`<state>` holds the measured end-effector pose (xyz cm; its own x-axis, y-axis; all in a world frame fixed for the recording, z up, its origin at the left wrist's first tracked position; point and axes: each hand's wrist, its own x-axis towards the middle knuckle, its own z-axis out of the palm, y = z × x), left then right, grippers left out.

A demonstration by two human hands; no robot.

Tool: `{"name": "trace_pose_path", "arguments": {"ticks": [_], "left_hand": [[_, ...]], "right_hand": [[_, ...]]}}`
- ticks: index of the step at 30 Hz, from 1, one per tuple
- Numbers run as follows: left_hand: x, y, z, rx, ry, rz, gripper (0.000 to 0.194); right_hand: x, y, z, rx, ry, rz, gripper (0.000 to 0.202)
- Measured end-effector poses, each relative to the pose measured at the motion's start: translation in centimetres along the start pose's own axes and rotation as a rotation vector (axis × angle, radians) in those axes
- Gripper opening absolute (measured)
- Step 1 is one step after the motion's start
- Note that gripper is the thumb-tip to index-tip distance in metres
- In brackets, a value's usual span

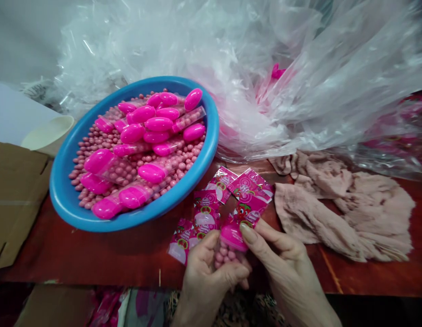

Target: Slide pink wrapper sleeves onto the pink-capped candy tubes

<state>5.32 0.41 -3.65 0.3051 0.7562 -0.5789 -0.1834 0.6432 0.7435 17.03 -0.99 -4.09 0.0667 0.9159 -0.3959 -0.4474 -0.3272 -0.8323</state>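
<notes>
Left hand [214, 274] clamped on candy-filled container [227, 247]; right hand [279, 259] pinching wrapper [249, 211], apparently against pink cap [233, 236].

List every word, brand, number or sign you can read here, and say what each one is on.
No text reads whole.
Strawberry packet at the right hand: pale stylised letters, perhaps including "ff"; too blurred to confirm.
Packets on the table: similar pale lettering, too blurred to read.
Pink cap above the left hand: faint small print, too small to read.
Pink caps in the basin: no lettering can be made out.
</notes>
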Motion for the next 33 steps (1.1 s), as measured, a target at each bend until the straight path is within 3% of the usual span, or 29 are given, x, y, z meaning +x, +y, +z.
{"name": "trace_pose_path", "arguments": {"ticks": [5,8,11,17,21,26,33], "left_hand": [[-0.3,-0.2,0.4,-0.002,0.092,0.041,0.012],[-0.6,-0.5,0.6,-0.049,0.107,0.071,0.017],[-0.9,-0.8,0.8,-0.082,0.121,0.082,0.021],[-0.8,-0.7,0.8,-0.017,0.212,0.181,0.018],[-0.6,-0.2,0.8,0.024,0.196,0.182,0.018],[-0.6,0.2,0.7,0.106,0.111,0.08,0.022],[-0.9,-0.6,0.5,0.075,0.124,0.11,0.019]], "right_hand": [[-0.3,0.2,0.6,-0.023,0.11,-0.051,0.028],[-0.9,0.9,1.1,-0.123,0.236,-0.157,0.025],[-1.5,1.9,1.3,-0.176,0.283,-0.201,0.019],[-1.3,2.2,1.0,-0.154,0.205,-0.198,0.013],[-0.6,1.3,0.6,-0.023,0.063,-0.143,0.03],[-0.1,0.0,1.0,-0.162,0.168,-0.205,0.048],[-0.1,0.0,1.9,-0.252,0.217,-0.244,0.043]]}}
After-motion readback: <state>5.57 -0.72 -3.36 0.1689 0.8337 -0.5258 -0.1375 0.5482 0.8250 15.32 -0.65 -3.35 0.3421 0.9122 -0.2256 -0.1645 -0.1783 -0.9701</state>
